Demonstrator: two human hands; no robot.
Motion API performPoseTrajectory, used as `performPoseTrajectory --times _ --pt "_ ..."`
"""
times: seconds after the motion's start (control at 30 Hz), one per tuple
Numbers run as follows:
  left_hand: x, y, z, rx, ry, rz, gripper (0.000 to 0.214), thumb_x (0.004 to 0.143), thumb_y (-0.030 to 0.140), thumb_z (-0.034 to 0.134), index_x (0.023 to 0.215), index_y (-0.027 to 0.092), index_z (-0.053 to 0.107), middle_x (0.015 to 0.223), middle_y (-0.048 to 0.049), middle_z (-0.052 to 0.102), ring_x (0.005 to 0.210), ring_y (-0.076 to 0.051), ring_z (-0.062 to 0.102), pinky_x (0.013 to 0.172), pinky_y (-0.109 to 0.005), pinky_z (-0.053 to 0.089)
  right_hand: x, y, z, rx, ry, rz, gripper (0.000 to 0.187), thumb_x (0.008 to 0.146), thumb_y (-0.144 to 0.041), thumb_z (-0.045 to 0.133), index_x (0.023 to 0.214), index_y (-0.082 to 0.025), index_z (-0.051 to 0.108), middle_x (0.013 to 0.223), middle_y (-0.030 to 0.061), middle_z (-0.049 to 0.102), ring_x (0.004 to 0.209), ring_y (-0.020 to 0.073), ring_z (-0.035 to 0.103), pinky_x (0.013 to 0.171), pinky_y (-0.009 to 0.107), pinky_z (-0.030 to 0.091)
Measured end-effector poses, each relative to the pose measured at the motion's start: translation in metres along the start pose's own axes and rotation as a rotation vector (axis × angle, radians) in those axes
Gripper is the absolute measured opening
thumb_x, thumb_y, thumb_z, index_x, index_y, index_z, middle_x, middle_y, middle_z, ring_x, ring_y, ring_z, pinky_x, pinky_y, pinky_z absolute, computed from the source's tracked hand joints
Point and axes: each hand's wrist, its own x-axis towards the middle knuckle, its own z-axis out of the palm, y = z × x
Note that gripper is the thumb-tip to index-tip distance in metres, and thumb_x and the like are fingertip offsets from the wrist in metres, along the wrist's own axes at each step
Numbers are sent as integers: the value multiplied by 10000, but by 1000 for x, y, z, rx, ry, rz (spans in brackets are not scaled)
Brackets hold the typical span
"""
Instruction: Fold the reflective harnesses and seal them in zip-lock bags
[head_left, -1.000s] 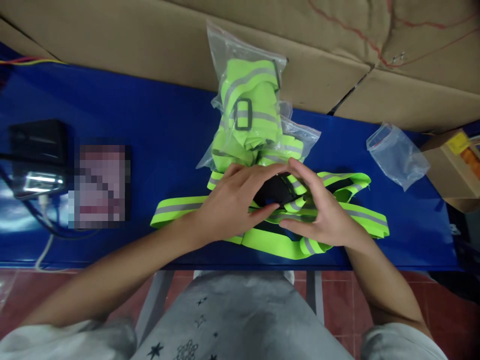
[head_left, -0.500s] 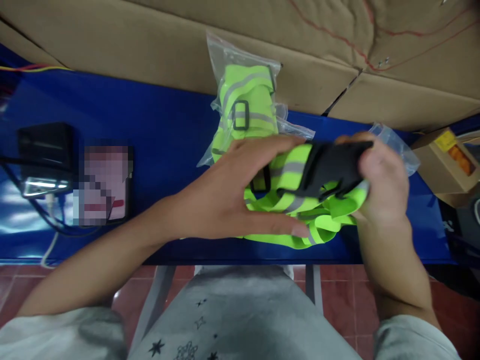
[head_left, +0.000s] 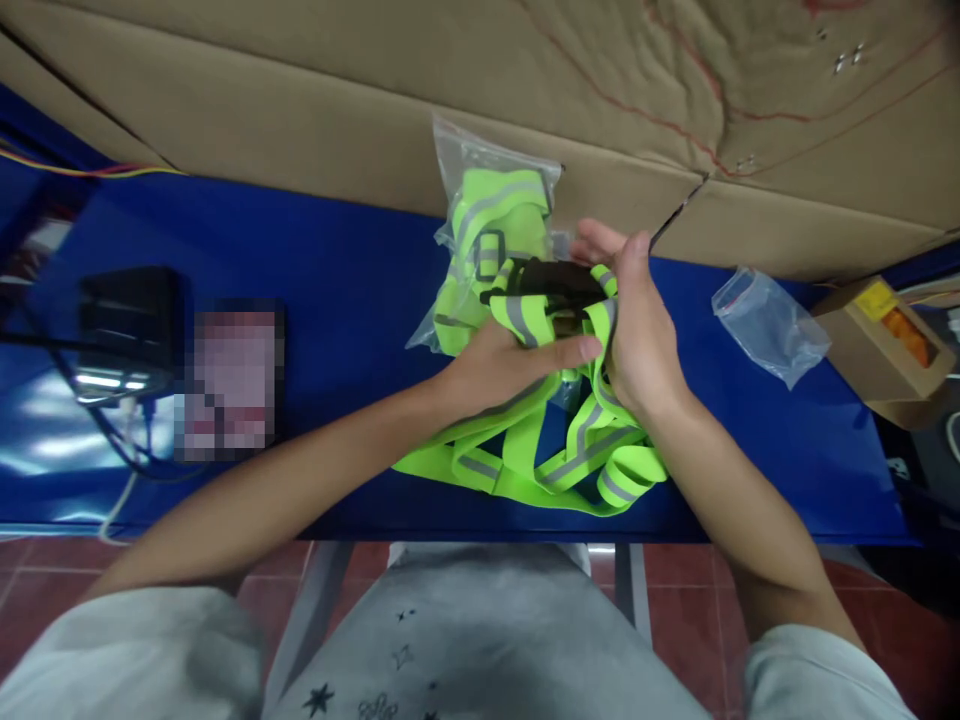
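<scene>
The reflective strap (head_left: 517, 450) lies gathered between your two hands, over the bench (head_left: 337, 300), with its black section (head_left: 553, 284) at the far side of the bundle. That section's long axis runs left to right, spanning the gap from one hand to the other, while the green loops trail from it toward the bench's near edge. Your left hand (head_left: 499, 372) is on the near-left side, closed around the gathered strap, its thumb laid across the near face and pointing right. Your right hand (head_left: 646, 335) stands against the right end, loosely open, fingers pointing far and left; its grip is partly hidden, so it may have a light hold there. Both hands touch the bundle, so neither is clearly nearer. The bagged strap (head_left: 510, 205) sits just beyond it.
</scene>
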Motion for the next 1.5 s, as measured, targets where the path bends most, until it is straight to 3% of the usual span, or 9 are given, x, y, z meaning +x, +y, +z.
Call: performPoseTrajectory --times 0.17,0.37,0.67,0.8,0.97,1.13,1.23,1.33,1.5 --pt "-2 -10 3 -146 39 -173 439 773 336 846 1180 227 722 1237 -63 751 1234 -254 670 1105 -475 529 10 -8 -20 126 -166 36 541 1041 -642 357 1193 -246 692 1255 68 718 1240 199 660 1137 403 505" --pt "0 -6 2 -324 39 -216 382 797 288 815 1166 222 747 1255 -23 748 1212 -227 686 1080 -390 547 15 -10 -65 -19 -514 -154 553 939 -536 667 1425 -285 587 1443 58 628 1333 257 607 1133 443 505" --pt "-2 7 -3 -118 -25 -163 386 838 401 800 1174 227 724 1223 -47 755 1243 -252 675 1138 -449 513 4 -23 -73 144 -350 126 519 837 -441 808 1316 -278 696 1192 24 765 974 230 744 832 380 638" --pt "3 16 -19 -107 -218 -159 419 834 479 806 1155 223 723 1150 -75 756 1058 -260 739 972 -454 605 7 -29 -74 314 -126 114 360 874 -304 786 1229 -297 726 1014 -1 756 857 159 705 747 294 604" --pt "11 22 -30 77 -193 -117 413 897 534 733 1156 214 763 1172 -57 762 1143 -273 709 1030 -416 561 11 -25 -67 537 135 10 310 832 -282 834 1122 -297 723 926 -12 727 801 136 676 677 255 572" --pt "12 32 -24 76 -49 102 304 982 452 648 1102 210 787 1214 -50 760 1267 -272 657 1160 -432 486 14 -19 -65 667 4 111 583 716 -310 921 1228 -349 646 923 -43 729 824 151 710 746 292 609" --pt "12 33 -20 -16 34 64 325 967 468 668 1143 217 778 1201 -56 771 1245 -278 675 1126 -449 527 15 -12 -62 667 -127 251 616 724 -420 906 1266 -360 620 1039 -29 741 900 179 731 790 331 619" --pt "11 27 -18 -90 46 -15 309 973 432 667 1151 203 774 1167 -62 783 1188 -279 710 1058 -440 578 15 -7 -54 623 -234 353 440 830 -599 766 1119 -275 690 950 -3 741 833 166 717 706 290 594" --pt "8 19 -12 -68 236 54 207 910 345 758 1076 228 790 1116 -9 792 1133 -243 729 1064 -406 573 15 -10 -51 368 -292 335 538 860 -719 646 745 -194 676 696 -3 658 644 124 604 557 237 471"
